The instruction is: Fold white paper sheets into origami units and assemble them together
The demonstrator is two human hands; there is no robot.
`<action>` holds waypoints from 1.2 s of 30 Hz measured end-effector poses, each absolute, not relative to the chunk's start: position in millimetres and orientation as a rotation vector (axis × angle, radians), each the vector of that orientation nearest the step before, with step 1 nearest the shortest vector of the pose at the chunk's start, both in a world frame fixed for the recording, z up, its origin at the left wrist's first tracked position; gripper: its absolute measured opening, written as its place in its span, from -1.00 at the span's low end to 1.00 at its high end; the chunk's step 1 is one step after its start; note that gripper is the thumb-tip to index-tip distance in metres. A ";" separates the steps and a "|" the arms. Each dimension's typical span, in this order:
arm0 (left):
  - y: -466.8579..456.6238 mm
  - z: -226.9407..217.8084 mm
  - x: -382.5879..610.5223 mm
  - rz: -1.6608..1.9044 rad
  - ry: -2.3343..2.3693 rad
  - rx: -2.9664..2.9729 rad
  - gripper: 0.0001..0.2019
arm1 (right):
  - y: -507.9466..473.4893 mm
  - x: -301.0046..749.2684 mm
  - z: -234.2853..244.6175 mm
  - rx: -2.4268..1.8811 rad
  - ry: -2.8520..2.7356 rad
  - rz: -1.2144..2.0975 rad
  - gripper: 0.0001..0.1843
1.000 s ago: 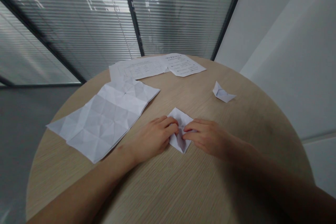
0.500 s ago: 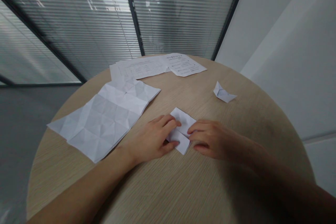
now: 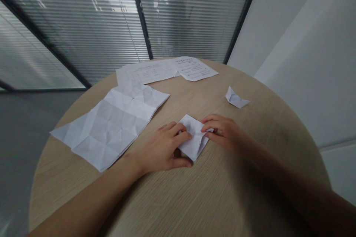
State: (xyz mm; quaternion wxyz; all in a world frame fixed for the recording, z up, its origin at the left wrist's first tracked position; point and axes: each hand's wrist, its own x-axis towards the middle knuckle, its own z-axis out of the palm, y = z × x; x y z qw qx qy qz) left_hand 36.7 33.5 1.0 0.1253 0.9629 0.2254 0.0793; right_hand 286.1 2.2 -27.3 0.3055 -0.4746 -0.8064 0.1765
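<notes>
Folded white paper (image 3: pixel 194 137), one edge lifted

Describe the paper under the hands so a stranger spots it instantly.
On the round wood-grain tabletop, look between the left hand and right hand. The small white folded paper there is roughly square, with one flap pinched up. Unlike the larger creased sheets and the loose folded piece, it alone has both hands on it.

Beside a round wood-grain table (image 3: pixel 172 203) rise slatted blinds (image 3: pixel 97 26), dark frames (image 3: pixel 139 11) and a pale wall (image 3: pixel 311 52).
</notes>
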 end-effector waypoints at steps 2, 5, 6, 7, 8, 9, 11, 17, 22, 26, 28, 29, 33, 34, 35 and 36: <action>34.4 -1.3 36.6 0.258 0.641 2.823 -0.43 | 4.0 285.1 -27.1 -1.234 -2.060 0.514 -0.88; 35.6 -4.2 36.4 0.330 0.640 2.846 -0.54 | 5.3 283.4 -24.7 -1.242 -1.931 0.608 -0.86; 35.6 -4.4 36.3 0.361 0.632 2.852 -0.63 | 5.3 283.0 -23.5 -1.270 -1.881 0.649 -0.85; 35.4 -4.0 36.2 0.399 0.617 2.855 -0.73 | 5.2 282.9 -22.1 -1.301 -1.830 0.687 -0.83; 34.9 -3.2 36.1 0.442 0.604 2.850 -0.80 | 5.1 282.9 -20.6 -1.325 -1.780 0.722 -0.81; 34.2 -2.0 36.0 0.490 0.605 2.831 -0.84 | 5.0 283.1 -19.2 -1.333 -1.734 0.759 -0.79; 32.4 0.7 35.9 0.590 0.683 2.740 -0.83 | 4.9 283.5 -17.1 -1.289 -1.652 0.850 -0.76; 27.1 -1.6 39.6 0.831 0.941 2.092 -0.78 | 4.8 279.2 -20.1 -1.221 -1.550 0.870 -0.68; 28.2 -10.0 42.7 0.925 0.802 1.723 -0.66 | 4.5 276.8 -22.8 -1.222 -1.574 0.955 -0.79; 32.3 -9.5 37.6 0.889 0.722 1.864 -0.33 | 7.5 281.8 -25.6 -1.315 -1.664 0.796 -0.65; 33.9 -7.1 34.6 0.798 0.742 2.102 -0.37 | 9.4 284.0 -28.2 -1.375 -1.749 0.674 -0.61; 34.5 -5.8 33.6 0.748 0.761 2.245 -0.41 | 10.1 284.5 -29.3 -1.402 -1.800 0.613 -0.59; 35.5 -2.7 33.3 0.620 0.700 2.671 -0.49 | 10.5 282.1 -30.8 -1.437 -2.022 0.499 -0.58; 35.4 -2.9 33.8 0.592 0.647 2.712 -0.49 | 10.3 280.7 -30.7 -1.428 -2.057 0.489 -0.60; 35.2 -3.4 34.4 0.557 0.586 2.738 -0.49 | 10.2 279.1 -30.8 -1.414 -2.078 0.468 -0.61; 34.8 -4.1 35.2 0.522 0.524 2.756 -0.49 | 10.1 277.6 -31.1 -1.401 -2.093 0.434 -0.63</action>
